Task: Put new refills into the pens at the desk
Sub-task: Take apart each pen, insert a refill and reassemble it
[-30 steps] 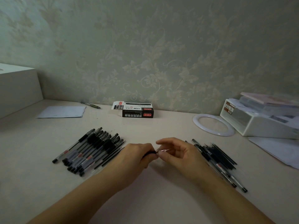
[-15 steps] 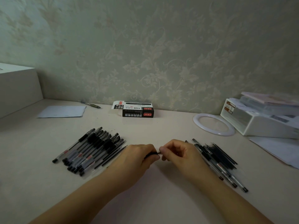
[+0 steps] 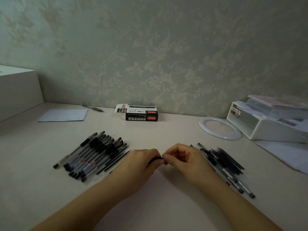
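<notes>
On the desk (image 3: 166,130), pen (image 3: 155,158) between both hands

Black pens (image 3: 90,155), white ring (image 3: 219,128), pale floral-patterned wallpaper (image 3: 166,55).

Pale wallpaper (image 3: 166,55) with a leafy scroll pattern (dimly lit) backs a cream surface (image 3: 166,197); a white cabinet (image 3: 18,90) stands at left.
</notes>
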